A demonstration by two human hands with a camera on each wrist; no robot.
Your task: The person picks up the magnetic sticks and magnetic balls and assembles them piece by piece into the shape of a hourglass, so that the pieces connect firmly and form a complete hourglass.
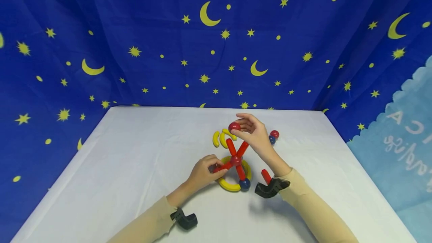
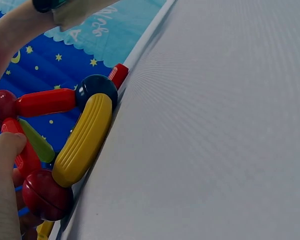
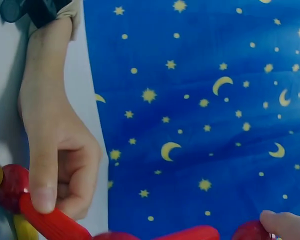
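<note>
A toy structure stands mid-table: red rods [image 1: 231,147] fan out from a central red ball [image 1: 235,159] over a ring of yellow curved pieces [image 1: 228,186], with a blue ball [image 1: 244,183] at the front. My left hand [image 1: 213,166] pinches the left red rod [image 3: 52,222], its thumb [image 2: 5,150] on the rod beside a red ball [image 2: 46,195]. My right hand [image 1: 237,128] pinches a red ball [image 1: 234,126] just above an upright rod's tip; whether they touch I cannot tell. In the right wrist view that ball [image 3: 250,231] sits next to a rod end [image 3: 190,234].
Three loose yellow curved pieces [image 1: 220,139] lie behind the structure. A red ball [image 1: 275,134] and a blue ball [image 1: 272,139] rest to the right. A loose red rod [image 1: 266,176] lies by my right wrist. The white table [image 1: 135,168] is backed by a starry blue cloth [image 1: 168,48].
</note>
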